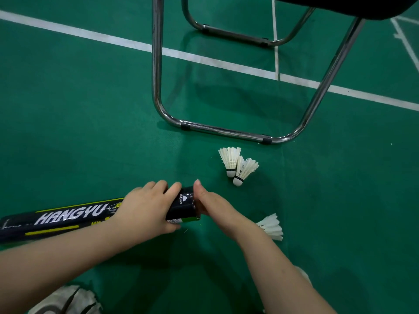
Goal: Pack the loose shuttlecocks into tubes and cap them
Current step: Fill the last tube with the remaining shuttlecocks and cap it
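Tube (68,217): dark, white "HANGYU" lettering, yellow trim. Long axis runs side to side across the person, far end out to the left, near end rising slightly toward the right. Whether it rests on the green court floor (90,121) or is held just above it: cannot tell

Left hand (147,209): grips the tube close to its right end, fingers curled over the top, thumb underneath

Right hand (215,205): set against that same right end, facing the left hand, thumb lying up along the rim. Its fingers are hidden behind the hand and tube, so its grip cannot be told. The tube mouth is covered, capped or not unclear

Two shuttlecocks (235,166): on the floor just beyond the right hand, touching one another, cork ends toward the person, feathers away

Third shuttlecock (271,226): just right of the right forearm, feathers fanning outward to the right, cork hidden by the arm

Chrome chair frame (156,87): well beyond both hands, base bar on the floor past the two shuttlecocks

Shoe (63,300): below the left forearm
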`<action>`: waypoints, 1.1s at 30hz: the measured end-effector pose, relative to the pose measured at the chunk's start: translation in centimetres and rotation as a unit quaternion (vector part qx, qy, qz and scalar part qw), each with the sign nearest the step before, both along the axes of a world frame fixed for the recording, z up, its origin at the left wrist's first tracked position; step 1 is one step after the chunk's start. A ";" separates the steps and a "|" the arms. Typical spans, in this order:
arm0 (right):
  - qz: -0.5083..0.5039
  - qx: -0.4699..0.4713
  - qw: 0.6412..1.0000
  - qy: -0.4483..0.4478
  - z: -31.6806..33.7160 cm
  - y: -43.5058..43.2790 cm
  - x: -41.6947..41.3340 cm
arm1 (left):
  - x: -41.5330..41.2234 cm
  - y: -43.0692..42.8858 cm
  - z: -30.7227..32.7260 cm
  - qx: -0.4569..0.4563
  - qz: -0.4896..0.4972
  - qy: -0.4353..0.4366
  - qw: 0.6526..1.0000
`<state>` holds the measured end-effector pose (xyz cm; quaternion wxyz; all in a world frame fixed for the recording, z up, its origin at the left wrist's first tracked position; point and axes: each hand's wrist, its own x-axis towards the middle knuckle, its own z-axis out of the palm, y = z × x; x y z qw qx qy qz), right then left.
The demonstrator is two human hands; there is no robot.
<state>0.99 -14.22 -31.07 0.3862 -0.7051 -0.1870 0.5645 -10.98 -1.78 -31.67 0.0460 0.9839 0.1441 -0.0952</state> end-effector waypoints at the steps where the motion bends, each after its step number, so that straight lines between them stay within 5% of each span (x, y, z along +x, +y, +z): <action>1: 0.019 -0.003 1.000 0.005 0.1 0.1 -0.1 | 0.2 -0.2 0.1 0.005 -0.007 -0.010 1.000; 7: 0.047 0.006 0.999 0.026 0.7 0.3 -0.6 | 1.1 -1.0 1.0 -0.024 -0.012 0.025 0.999; 9: -0.125 0.019 0.992 -0.029 1.0 0.0 -0.3 | 1.5 -1.3 1.2 -0.005 -0.008 0.018 1.000; 12: -0.344 -0.006 0.912 -0.222 -0.1 -2.8 1.2 | 2.0 -1.4 1.3 -0.012 0.007 0.012 1.000; 14: -0.271 -0.163 0.863 -0.393 -1.8 -5.5 2.5 | 1.9 -1.3 1.1 -0.016 0.013 0.016 1.000; 16: -0.204 -0.279 0.818 -0.460 -3.5 -8.1 3.4 | 1.7 -1.4 1.1 -0.026 0.017 0.042 0.999; 20: -0.216 -0.342 0.799 -0.444 -5.3 -10.7 3.6 | 1.9 -1.6 1.3 -0.024 0.014 0.035 0.999; 24: -0.219 -0.365 0.824 -0.373 -6.4 -11.1 3.9 | 2.3 -1.7 1.5 -0.021 0.035 0.035 0.999; 28: -0.324 -0.272 0.854 -0.302 -6.1 -10.9 4.1 | 2.2 -1.8 0.9 -0.023 0.025 0.043 0.999; 33: -0.465 0.075 0.815 -0.338 -1.5 -6.7 3.7 | 2.7 -2.0 1.1 -0.026 0.037 0.038 0.998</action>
